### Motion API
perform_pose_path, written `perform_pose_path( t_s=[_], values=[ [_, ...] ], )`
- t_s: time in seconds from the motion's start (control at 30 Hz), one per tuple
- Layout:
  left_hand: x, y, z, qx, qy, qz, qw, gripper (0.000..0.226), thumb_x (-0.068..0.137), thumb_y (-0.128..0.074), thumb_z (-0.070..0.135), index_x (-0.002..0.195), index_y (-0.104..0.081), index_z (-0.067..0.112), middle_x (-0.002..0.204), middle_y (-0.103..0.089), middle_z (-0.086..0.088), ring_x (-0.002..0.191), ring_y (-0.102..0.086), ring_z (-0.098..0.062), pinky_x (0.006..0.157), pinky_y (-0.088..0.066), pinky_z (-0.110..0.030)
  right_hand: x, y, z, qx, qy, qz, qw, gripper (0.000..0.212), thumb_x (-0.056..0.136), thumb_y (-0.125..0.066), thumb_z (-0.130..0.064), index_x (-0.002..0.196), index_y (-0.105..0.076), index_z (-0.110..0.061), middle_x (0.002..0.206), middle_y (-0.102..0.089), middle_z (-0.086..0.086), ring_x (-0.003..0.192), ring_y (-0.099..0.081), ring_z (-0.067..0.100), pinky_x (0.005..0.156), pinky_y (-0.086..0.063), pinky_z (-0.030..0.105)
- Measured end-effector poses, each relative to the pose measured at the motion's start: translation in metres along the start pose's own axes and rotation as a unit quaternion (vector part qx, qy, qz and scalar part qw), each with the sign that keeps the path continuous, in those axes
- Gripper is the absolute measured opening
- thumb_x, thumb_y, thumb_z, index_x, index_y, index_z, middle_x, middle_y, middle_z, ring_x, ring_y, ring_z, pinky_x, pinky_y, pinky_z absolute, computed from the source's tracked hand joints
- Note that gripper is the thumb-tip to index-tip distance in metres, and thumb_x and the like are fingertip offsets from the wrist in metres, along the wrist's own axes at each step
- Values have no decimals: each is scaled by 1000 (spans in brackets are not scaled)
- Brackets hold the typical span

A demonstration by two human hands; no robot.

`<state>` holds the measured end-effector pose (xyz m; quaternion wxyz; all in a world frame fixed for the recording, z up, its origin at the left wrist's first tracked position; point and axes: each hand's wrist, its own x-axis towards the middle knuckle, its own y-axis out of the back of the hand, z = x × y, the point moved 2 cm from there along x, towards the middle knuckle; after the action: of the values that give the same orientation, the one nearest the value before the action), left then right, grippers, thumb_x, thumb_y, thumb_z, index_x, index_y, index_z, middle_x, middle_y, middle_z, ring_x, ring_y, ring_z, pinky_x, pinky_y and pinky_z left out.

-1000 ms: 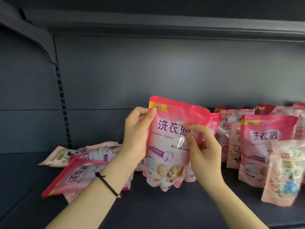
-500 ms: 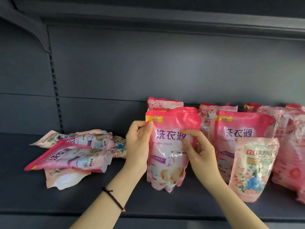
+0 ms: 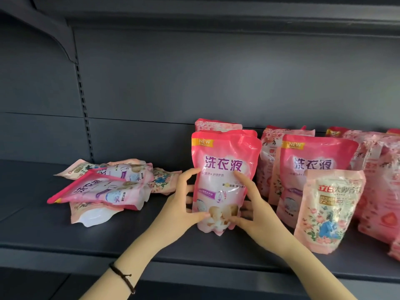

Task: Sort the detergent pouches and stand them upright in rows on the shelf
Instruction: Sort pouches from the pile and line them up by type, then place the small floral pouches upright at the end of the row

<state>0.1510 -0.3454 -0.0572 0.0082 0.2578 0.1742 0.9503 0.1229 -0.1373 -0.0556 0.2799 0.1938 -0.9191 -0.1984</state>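
Squarely upright: pouch between both hands

centre pink pouch: "NEW", "洗衣液" | right pink pouch: "NEW", "洗衣液" | floral pouch: "立白", "72"

A: Left hand?
B: Forearm angled up from lower left. Thumb and forefinger spread, clasping the near edge of the pouch.
A: Right hand?
B: Mirrored opposite. Forefinger raised on the front, thumb low, other fingers behind.

Pink pouch; far-right pouches perhaps rose-printed
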Motion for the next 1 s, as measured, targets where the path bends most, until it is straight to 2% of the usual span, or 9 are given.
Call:
perform_pose_path(
  t_s=[0.13,0.27,0.33,0.43,0.6,0.73,0.8,0.87,1.0],
  values=[
    [-1,-5,1,-7,2,16,1000,93,75,-80,14,132,-24,62,117,-57,30,102,-64,-2,72,-57,-21,3,7,5,-61,4,-18,998,100,86,-62,5,140,-12,-63,138,-46,-15,112,-57,-5,81,-51,12],
    [-1,-3,0,-9,3,15,1000,92,76,-80,13,130,-24,62,116,-55,35,103,-64,-1,72,-57,-21,3,7,6,-80,20,-36,996,97,89,-58,4,142,-10,-61,133,-34,-45,118,-49,-12,82,-47,7],
    [-1,-1,1,-8,2,13,1000,92,76,-80,13,129,-24,62,117,-53,39,105,-63,-1,72,-57,-21,4,10,6,-92,27,-57,994,98,89,-58,4,143,-7,-59,129,-32,-52,115,-51,-13,82,-47,6],
    [-1,-1,1,-2,0,9,1000,92,76,-80,15,130,-23,62,118,-51,41,107,-62,0,73,-57,-22,4,15,6,-99,30,-74,992,97,89,-58,3,144,-5,-59,128,-36,-50,110,-59,-6,84,-48,8],
    [-4,-5,-1,32,-6,9,999,93,78,-79,22,131,-18,66,120,-53,33,108,-59,4,76,-55,-16,-2,13,7,-95,43,-36,994,93,88,-60,3,144,-15,-56,134,-38,-41,120,-50,-8,90,-47,11],
    [-6,0,1,114,-12,-4,993,87,78,-77,37,131,-15,68,121,-48,32,108,-53,11,80,-50,-10,-12,15,4,-142,48,4,989,93,82,-70,-9,141,-18,-60,128,-46,-25,106,-55,-6,79,-49,9],
    [-8,5,3,155,-12,-6,988,78,80,-73,43,129,-16,67,121,-46,34,108,-52,10,82,-51,-17,-17,19,-5,-203,66,32,977,81,83,-67,-23,139,-22,-60,124,-43,-26,102,-53,-4,78,-49,11],
    [-11,11,6,196,-12,-8,980,67,84,-66,46,130,-20,62,121,-45,34,109,-50,10,86,-50,-22,-21,23,-16,-256,81,75,960,62,84,-61,-31,138,-35,-50,120,-42,-22,97,-54,1,76,-52,19],
    [-15,30,22,295,-39,-15,955,35,87,-49,55,121,-42,50,114,-43,38,102,-44,22,79,-42,-11,-18,27,-45,-309,112,143,934,29,85,-62,-19,114,-66,-19,106,-51,-11,72,-58,12,59,-55,35]
  ],
)
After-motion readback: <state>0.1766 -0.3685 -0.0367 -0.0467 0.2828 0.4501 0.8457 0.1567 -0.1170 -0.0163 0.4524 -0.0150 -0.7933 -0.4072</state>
